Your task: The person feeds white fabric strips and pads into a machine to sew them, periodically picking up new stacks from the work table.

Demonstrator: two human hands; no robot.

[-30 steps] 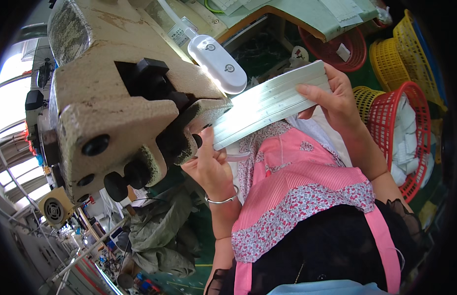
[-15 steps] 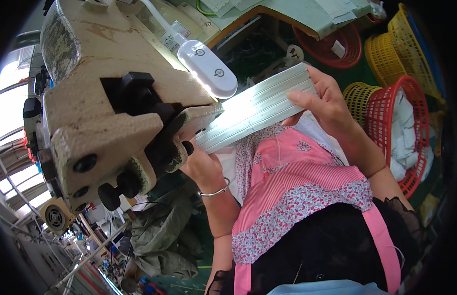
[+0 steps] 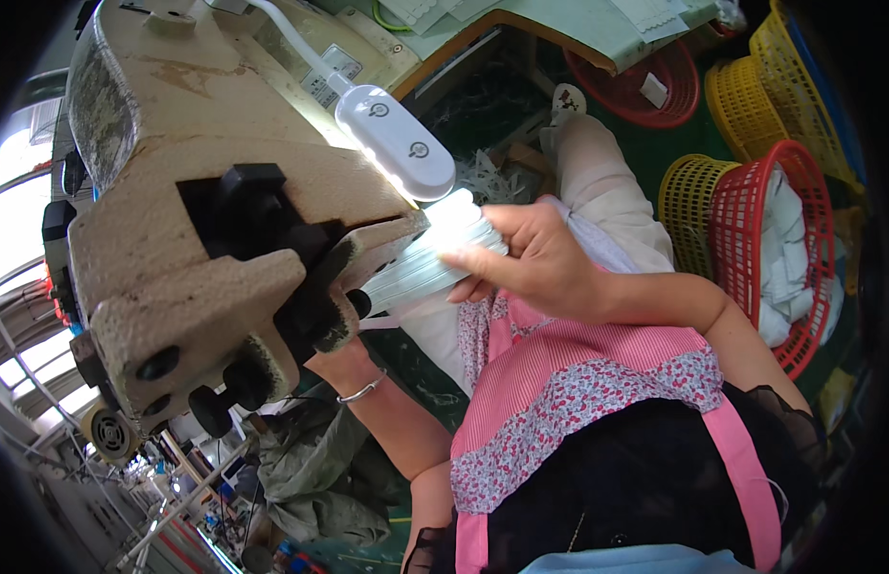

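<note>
My right hand (image 3: 540, 258) grips the near end of a pale greenish-white stack of ribbed fabric strips (image 3: 416, 273), thumb on top and fingers curled beneath. The other end of the strips runs in behind the head of a worn beige machine (image 3: 205, 239), which looks like an industrial sewing machine. Below that head, my left hand (image 3: 332, 360) shows only in part, next to a silver bangle on its wrist; its fingers are hidden by the machine. A white clip lamp (image 3: 397, 142) shines brightly on the strips.
On the right stand a red basket (image 3: 741, 225) with folded white pieces and yellow baskets (image 3: 736, 105). A dark red basin (image 3: 674, 100) lies under the green tabletop (image 3: 550, 29). Grey-green cloth (image 3: 320, 478) hangs at lower left. Pale scraps (image 3: 492, 182) are heaped beyond my right hand.
My right hand has moved left, carrying the strips further in behind the machine head. My left hand has also shifted left and is now more hidden. The strips look more bunched.
</note>
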